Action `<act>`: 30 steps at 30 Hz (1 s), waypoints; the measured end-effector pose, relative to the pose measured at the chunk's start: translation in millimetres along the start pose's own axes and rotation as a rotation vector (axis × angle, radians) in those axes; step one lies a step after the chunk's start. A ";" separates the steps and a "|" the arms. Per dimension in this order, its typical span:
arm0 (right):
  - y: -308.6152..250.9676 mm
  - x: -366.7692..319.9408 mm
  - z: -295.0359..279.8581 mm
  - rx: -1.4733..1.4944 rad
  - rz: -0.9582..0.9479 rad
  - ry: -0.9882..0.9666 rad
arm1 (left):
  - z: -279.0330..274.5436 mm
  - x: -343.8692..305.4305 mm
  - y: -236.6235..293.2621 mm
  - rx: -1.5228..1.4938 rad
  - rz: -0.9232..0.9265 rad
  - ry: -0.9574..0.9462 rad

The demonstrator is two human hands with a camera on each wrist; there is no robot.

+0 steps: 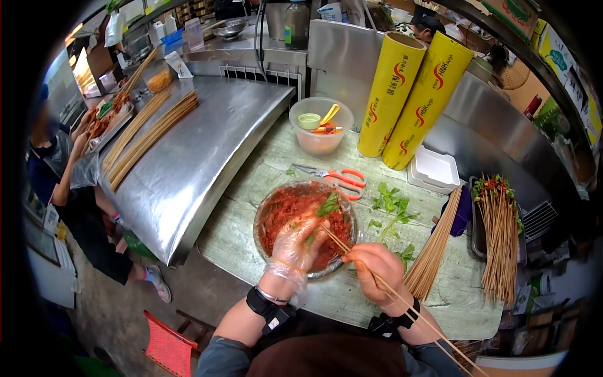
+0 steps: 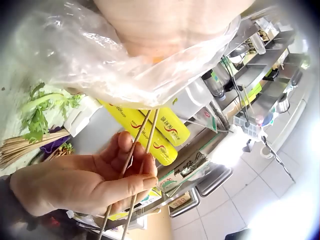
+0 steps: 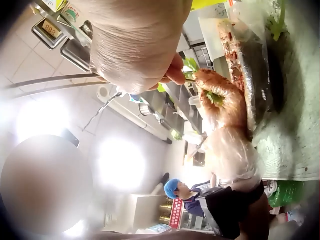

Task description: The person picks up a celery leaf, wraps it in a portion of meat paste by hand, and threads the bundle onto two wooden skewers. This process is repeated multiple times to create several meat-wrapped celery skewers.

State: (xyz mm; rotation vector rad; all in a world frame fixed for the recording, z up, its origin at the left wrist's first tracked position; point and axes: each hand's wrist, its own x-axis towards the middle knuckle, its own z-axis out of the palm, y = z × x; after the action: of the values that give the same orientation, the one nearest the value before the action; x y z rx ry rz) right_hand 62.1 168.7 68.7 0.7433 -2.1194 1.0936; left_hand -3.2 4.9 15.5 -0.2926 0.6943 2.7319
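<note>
My left hand (image 1: 298, 247), in a clear plastic glove smeared red, is over a plastic-lined bowl (image 1: 258, 234) of red meat mixture (image 1: 279, 207). In the right wrist view its fingers (image 3: 220, 87) curl round a green leaf (image 3: 215, 98). Two thin wooden skewers (image 1: 402, 299) are pinched in my bare right hand (image 1: 379, 276), at the bowl's right side. Their tips meet the gloved fingertips; whether they pierce anything cannot be told. The left wrist view shows the right hand (image 2: 95, 182) gripping both sticks, with the glove hiding their upper ends. Another green leaf (image 1: 328, 205) lies on the mixture.
Orange-handled scissors (image 1: 345, 179), a plastic tub (image 1: 321, 141) and leafy stems (image 1: 394, 204) are behind and right of the bowl. Bare skewers (image 1: 436, 248), a tray of filled skewers (image 1: 499, 239) and two yellow rolls (image 1: 414, 100) stand farther off. A person works beside the steel counter (image 1: 207, 151).
</note>
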 end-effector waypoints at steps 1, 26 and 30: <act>-2.5 2.3 -0.2 -0.013 0.011 -0.021 | -2.8 1.8 -0.5 0.019 0.015 -0.002; -6.9 9.0 19.2 -0.093 -0.055 0.017 | -1.9 2.3 -10.5 0.249 0.253 0.000; 11.9 -7.4 25.4 -0.058 -0.072 0.040 | 0.4 3.0 -10.5 0.318 0.293 -0.021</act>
State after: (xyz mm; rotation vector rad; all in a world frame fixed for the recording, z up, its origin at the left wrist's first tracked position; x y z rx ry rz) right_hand 51.3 154.5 45.8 0.7587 -2.0656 0.9964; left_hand -2.5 14.6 10.5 -0.0931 1.2330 2.8227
